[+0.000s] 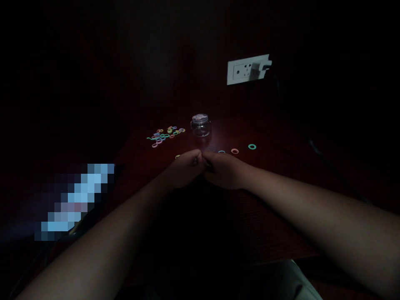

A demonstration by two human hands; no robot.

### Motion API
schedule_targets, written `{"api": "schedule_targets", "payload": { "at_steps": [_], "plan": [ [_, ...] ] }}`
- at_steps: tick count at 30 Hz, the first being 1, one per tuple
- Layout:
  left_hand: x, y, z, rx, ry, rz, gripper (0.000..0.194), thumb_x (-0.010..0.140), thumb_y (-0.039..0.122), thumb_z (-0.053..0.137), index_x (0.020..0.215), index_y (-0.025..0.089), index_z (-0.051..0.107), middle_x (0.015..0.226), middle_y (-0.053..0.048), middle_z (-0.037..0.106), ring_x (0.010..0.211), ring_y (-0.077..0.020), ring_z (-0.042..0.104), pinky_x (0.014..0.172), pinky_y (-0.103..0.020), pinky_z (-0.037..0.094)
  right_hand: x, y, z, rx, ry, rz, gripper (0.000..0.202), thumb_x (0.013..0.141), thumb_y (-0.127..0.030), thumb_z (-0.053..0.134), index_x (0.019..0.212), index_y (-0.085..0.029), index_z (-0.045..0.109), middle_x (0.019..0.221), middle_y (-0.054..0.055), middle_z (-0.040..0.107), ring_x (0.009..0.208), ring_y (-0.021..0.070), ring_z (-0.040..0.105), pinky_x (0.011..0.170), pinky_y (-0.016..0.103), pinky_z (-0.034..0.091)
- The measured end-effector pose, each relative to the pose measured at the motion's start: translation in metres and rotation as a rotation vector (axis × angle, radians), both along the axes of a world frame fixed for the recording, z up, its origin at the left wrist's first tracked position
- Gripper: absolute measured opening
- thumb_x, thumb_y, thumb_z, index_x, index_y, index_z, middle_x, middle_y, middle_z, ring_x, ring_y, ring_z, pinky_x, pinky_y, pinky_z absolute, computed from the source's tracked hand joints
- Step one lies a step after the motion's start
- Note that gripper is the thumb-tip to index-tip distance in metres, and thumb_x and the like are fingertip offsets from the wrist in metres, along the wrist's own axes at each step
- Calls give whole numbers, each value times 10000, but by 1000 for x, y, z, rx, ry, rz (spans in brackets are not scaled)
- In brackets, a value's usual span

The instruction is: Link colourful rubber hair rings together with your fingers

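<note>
My left hand [185, 167] and my right hand [225, 170] meet over the middle of the dark red table, fingers curled and touching. Both are closed; whatever may be between the fingers is hidden or too dark to make out. Past the right hand lie a blue ring band [221, 152], partly covered, a pink ring band [234, 151] and a green ring band [252, 146]. A yellow band [178, 156] peeks out behind the left hand. Just beyond the hands stands a small clear jar [200, 126] with a patterned lid. Left of it several small coloured bands [164, 136] are scattered.
A lit, pixelated screen [78, 198] is at the table's left side, with a cable near it. On the back wall is a white socket plate [248, 70] with a plug [265, 65] in it. A dark cord runs along the right. The room is very dim.
</note>
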State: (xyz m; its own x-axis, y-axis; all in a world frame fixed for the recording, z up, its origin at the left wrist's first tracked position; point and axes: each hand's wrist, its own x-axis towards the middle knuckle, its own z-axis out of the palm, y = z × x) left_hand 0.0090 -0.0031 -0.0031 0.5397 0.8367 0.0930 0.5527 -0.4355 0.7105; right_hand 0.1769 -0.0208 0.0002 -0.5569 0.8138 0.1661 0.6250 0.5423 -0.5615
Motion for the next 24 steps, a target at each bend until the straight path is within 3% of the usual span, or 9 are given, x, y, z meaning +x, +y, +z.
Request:
{"api": "schedule_targets", "payload": {
  "at_steps": [24],
  "plan": [
    [0,0,-2,-9,-50,-4,143,792,280,461,727,155,439,713,16,501,631,-84,448,531,-188,336,0,0,0,-9,-3,-13,245,712,-185,506,957,-186,508,912,54,642,786,169,576,633,261,386]
  ]
}}
